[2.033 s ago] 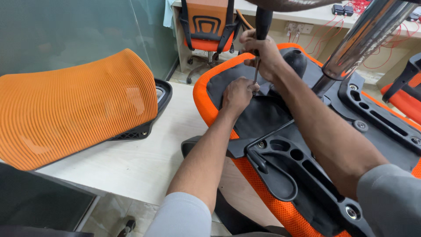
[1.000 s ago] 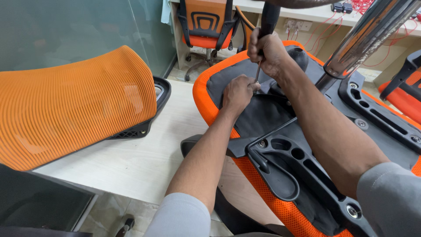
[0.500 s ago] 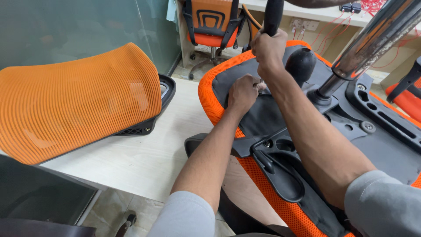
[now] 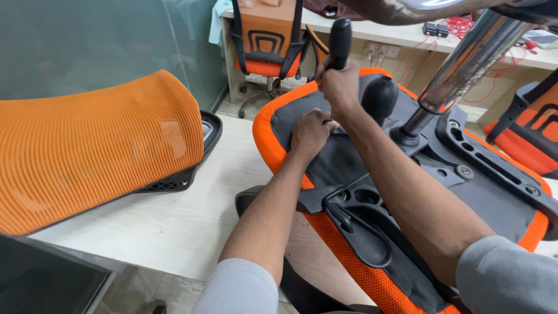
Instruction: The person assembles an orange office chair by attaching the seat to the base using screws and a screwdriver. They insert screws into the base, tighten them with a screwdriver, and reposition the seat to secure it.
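An upturned orange chair seat [image 4: 273, 145] with a black underside lies across the white table [image 4: 174, 221]. My right hand [image 4: 340, 84] grips the black handle of a screwdriver [image 4: 340, 38] held upright over the seat's far part. The tool's shaft is hidden behind my fingers. My left hand [image 4: 311, 132] rests closed on the black underside right by the tool's tip, fingers pinched near it. What they pinch is too small to tell. A chrome gas-lift column [image 4: 465, 64] rises from the seat's mechanism plate [image 4: 488, 174].
An orange mesh backrest [image 4: 93, 145] lies on the table at the left. A black armrest bracket [image 4: 360, 232] sits on the near part of the seat. An assembled orange chair [image 4: 267, 40] stands beyond, by a desk with red wires [image 4: 459, 26]. Another orange chair [image 4: 532, 134] stands at the right.
The view has shifted a little to the left and closer. My right hand has risen slightly on the screwdriver handle, and both hands stay at the same spot on the seat underside.
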